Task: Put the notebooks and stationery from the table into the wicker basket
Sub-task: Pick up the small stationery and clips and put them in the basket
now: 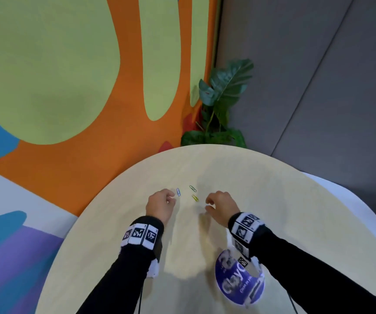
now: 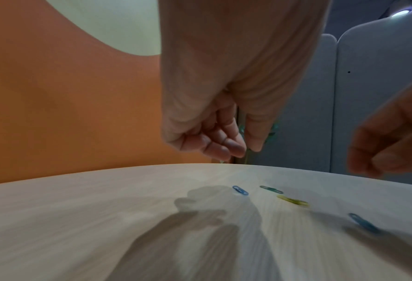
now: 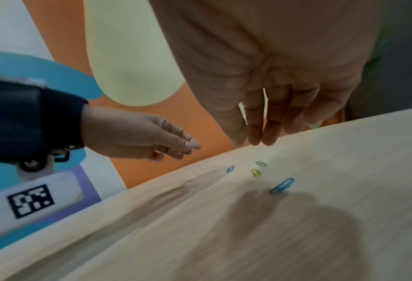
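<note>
Small paper clips lie on the pale round table (image 1: 284, 200): a blue clip (image 1: 178, 191), a green clip (image 1: 192, 188) and a yellow clip (image 1: 195, 198). A second blue clip (image 3: 282, 186) lies nearer the right hand and is hidden in the head view. My left hand (image 1: 171, 198) hovers just left of the first blue clip, fingers loosely curled and holding nothing. Over the table to the right of the yellow clip, my right hand (image 1: 208, 205) hangs with fingers pointing down and empty. No wicker basket or notebook is in view.
A round purple printed disc (image 1: 230, 284) lies on the table under my right wrist. A leafy plant (image 1: 223, 103) stands beyond the table's far edge, by an orange and green wall and grey panels.
</note>
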